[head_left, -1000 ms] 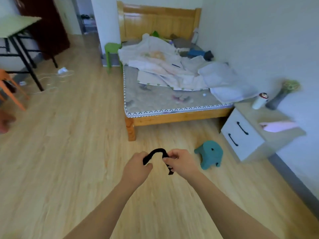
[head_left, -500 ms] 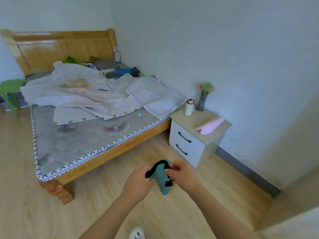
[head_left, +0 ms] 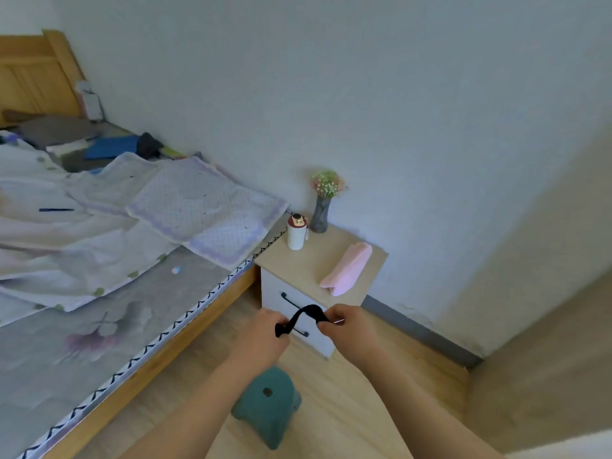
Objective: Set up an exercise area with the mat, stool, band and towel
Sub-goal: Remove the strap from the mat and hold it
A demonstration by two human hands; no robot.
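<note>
Both hands [head_left: 308, 329] grip the band [head_left: 299, 318] above the stool [head_left: 270, 404].

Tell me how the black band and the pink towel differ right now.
The band is black, thin and narrow; the towel is pink, thick and fluffy. The band is held in the air, arched between the left hand and right hand; the towel lies untouched on the nightstand. The towel is rolled or folded into a bundle; the band is a loose strip. Both are soft and bendable.
</note>
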